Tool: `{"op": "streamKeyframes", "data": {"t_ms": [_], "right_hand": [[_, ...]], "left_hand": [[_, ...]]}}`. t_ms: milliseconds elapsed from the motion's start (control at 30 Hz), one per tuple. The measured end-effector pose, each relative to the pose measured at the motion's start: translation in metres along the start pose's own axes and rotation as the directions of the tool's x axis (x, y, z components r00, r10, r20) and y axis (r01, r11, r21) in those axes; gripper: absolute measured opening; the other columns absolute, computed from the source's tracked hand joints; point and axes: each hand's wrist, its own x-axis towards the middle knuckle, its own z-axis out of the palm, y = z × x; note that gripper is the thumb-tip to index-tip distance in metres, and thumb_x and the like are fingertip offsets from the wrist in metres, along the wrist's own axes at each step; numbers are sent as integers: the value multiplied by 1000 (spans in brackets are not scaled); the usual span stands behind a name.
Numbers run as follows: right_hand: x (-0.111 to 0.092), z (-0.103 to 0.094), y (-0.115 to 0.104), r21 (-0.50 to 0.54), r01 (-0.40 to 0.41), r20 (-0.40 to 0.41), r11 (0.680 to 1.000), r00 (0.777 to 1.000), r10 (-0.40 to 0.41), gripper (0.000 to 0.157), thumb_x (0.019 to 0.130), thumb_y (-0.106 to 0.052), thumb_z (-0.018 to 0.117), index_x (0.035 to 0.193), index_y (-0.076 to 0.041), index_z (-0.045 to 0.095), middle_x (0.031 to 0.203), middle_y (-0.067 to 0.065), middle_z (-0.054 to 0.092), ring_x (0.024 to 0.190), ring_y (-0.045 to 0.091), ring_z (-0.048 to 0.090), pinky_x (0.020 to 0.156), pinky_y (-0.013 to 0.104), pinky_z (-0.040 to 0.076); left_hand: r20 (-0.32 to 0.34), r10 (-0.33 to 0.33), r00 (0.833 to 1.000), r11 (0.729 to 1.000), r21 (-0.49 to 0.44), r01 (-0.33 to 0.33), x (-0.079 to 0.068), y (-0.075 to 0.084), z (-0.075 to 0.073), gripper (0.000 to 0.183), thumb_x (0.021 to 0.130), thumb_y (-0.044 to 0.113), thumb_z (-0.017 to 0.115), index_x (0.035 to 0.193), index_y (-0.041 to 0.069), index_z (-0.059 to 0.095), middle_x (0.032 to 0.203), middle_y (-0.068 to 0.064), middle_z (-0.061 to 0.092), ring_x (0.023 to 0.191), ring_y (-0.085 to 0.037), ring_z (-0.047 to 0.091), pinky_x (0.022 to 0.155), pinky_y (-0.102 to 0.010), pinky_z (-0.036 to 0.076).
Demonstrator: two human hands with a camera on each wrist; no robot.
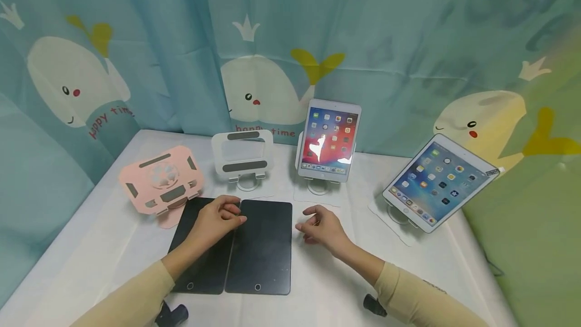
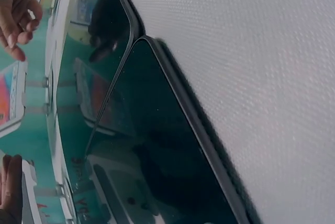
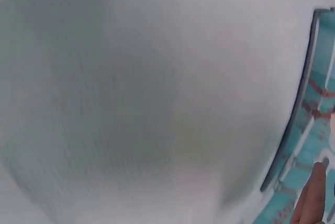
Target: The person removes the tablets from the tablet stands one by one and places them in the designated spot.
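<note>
Two dark tablets lie flat side by side on the white table, the left tablet (image 1: 204,271) and the right tablet (image 1: 263,251). Over their upper part hovers my left hand (image 1: 215,223), its fingers loosely bent and holding nothing. My right hand (image 1: 322,228) is just right of the right tablet, above the cloth, also loosely curled around nothing. In the left wrist view both tablets' near corners meet, and the left hand (image 2: 10,190) shows at the lower left. The right wrist view catches the right tablet's edge (image 3: 294,109) and part of the right hand (image 3: 312,195).
A pink stand (image 1: 159,178) and a white stand (image 1: 242,153) hold no tablet. Behind my right hand, one lit tablet (image 1: 329,140) leans on a stand; another lit tablet (image 1: 440,183) sits tilted farther right. A patterned curtain (image 1: 381,29) hangs behind the table (image 1: 104,266).
</note>
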Motion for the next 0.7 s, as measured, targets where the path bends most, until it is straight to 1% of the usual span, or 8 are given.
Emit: {"op": "streamKeyframes", "data": {"t_ms": [167, 267, 400, 500, 567, 700], "right_hand": [[7, -13, -10, 42, 40, -44, 998, 998, -38, 49, 79, -7, 75, 119, 8, 51, 82, 11, 60, 74, 30, 67, 64, 37, 58], [9, -20, -17, 65, 49, -58, 997, 997, -45, 51, 79, -6, 74, 122, 8, 51, 86, 11, 61, 73, 26, 66, 66, 37, 58], [11, -29, -21, 97, 60, -97, 993, 994, -50, 50, 79, -4, 73, 123, 7, 51, 88, 10, 61, 70, 14, 62, 69, 37, 57], [12, -33, -20, 106, 77, -128, 991, 990, -63, 49, 80, -5, 73, 123, 6, 51, 93, 12, 61, 73, 13, 62, 72, 37, 57], [12, -36, -19, 79, 85, -144, 993, 987, -73, 51, 81, -8, 73, 124, 4, 51, 97, 14, 61, 77, 13, 63, 74, 34, 57], [12, -38, -17, -18, 101, -179, 995, 978, -103, 53, 82, -16, 74, 127, -3, 50, 108, 16, 62, 86, 14, 63, 74, 23, 54]], "left_hand": [[-28, 32, 999, 999, -15, -33, 2, 4, 1, 47, 80, 16, 75, 122, 5, 58, 99, -11, 66, 79, -13, 66, 68, -23, 50], [-33, 40, 999, 999, -22, -41, 3, 8, 2, 47, 80, 17, 75, 123, 6, 58, 100, -11, 66, 82, -15, 67, 68, -24, 50], [-24, 55, 998, 997, -50, -56, 6, 12, 3, 51, 81, 18, 75, 126, 7, 56, 106, -12, 66, 88, -18, 68, 70, -25, 50], [-20, 86, 996, 993, -78, -87, 9, 16, 4, 54, 81, 17, 75, 130, 8, 54, 112, -15, 65, 93, -21, 68, 71, -24, 50], [-17, 103, 995, 989, -106, -104, 10, 19, 5, 56, 81, 15, 74, 131, 6, 53, 115, -16, 64, 95, -23, 68, 72, -23, 50], [-5, 122, 993, 980, -158, -121, 14, 24, 10, 58, 82, 14, 74, 134, 3, 50, 121, -17, 62, 101, -26, 66, 72, -19, 49]]}}
